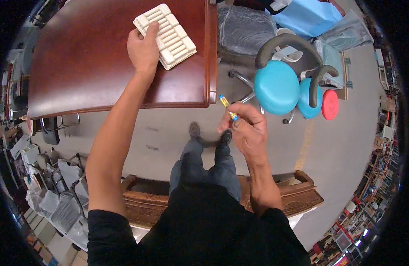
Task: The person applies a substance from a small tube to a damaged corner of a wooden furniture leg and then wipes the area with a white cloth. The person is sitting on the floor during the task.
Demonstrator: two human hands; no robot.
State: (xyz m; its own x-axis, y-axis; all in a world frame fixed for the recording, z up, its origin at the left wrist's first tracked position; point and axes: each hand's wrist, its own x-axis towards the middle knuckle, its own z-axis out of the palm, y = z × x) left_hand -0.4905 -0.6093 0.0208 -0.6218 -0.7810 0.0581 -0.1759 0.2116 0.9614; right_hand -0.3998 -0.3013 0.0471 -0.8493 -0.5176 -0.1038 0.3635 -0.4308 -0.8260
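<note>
My left hand (pixel 143 49) grips the left edge of a cream slotted plastic tray (pixel 172 36), thumb on top and fingers curled at its side. The tray lies tilted on or just above the dark red wooden table (pixel 93 57), near its right side; I cannot tell whether it rests there. Rows of narrow rounded slots run across it. Past the table's near right corner, my right hand (pixel 248 128) pinches a slim yellow battery (pixel 224 101) with blue ends between thumb and fingers. The battery points up and left, apart from the tray and the table.
A wooden bench (pixel 144 201) stands behind my legs. To the right are teal stools (pixel 276 87), a red round seat (pixel 330 105) and a plastic-wrapped chair (pixel 246 31). Wrapped chairs (pixel 64 213) crowd the lower left. Cluttered shelves (pixel 368 190) line the far right.
</note>
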